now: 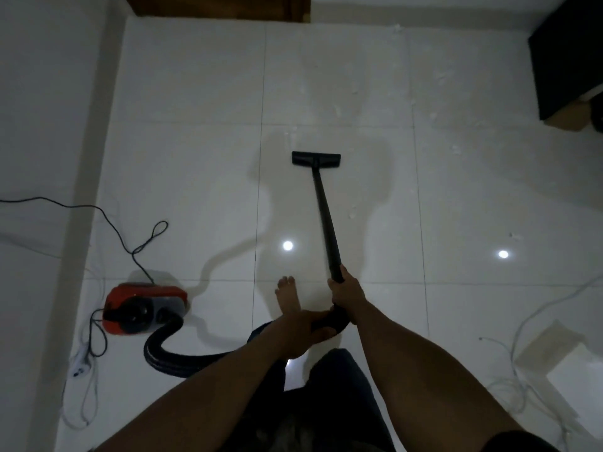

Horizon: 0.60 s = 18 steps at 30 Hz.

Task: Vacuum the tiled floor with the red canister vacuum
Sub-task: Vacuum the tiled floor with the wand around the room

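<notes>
Forearms fill the lower frame, both reaching forward over dark trousers. Floor (342, 93): large glossy white tiles, two ceiling-light reflections, pale specks scattered toward the far right. Vacuum (143, 309), red with a dark top, sits on the floor at left near the wall; its black hose (169, 355) loops from the canister toward the hands. Wand (326, 220) runs forward from the hands to the floor head (316, 158), flat on a tile. Right hand (347, 293): fingers wrapped around the wand's lower end. Left hand (305, 324): fingers curled over the bent hose handle just behind. Bare foot (287, 296) beside the hands. Thin cord (107, 216) trails from the vacuum toward the left wall.
</notes>
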### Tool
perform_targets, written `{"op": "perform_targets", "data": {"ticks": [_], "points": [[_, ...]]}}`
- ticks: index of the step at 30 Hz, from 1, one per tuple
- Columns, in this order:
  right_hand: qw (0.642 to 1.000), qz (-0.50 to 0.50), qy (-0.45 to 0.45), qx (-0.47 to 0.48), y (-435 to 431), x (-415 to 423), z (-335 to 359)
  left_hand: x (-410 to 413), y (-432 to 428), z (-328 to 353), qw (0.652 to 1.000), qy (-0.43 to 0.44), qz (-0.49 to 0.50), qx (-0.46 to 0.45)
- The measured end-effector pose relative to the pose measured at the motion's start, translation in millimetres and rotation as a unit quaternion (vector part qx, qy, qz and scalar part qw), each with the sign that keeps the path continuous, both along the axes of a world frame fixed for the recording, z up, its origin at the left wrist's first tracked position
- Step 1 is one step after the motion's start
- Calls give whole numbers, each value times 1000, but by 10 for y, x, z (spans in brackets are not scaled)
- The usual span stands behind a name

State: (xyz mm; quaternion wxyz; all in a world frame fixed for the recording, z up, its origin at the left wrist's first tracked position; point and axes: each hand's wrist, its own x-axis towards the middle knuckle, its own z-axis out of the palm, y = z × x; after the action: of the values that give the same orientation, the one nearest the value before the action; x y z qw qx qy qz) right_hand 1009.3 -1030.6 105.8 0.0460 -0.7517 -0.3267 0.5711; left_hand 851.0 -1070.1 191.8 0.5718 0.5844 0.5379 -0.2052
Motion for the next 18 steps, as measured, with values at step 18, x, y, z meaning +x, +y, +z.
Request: {"op": "perform_targets", "data": {"ticks": [18], "points": [[1000,14,3,6,2606,-394,169,-422,2518,189,994,-94,45,15]]}}
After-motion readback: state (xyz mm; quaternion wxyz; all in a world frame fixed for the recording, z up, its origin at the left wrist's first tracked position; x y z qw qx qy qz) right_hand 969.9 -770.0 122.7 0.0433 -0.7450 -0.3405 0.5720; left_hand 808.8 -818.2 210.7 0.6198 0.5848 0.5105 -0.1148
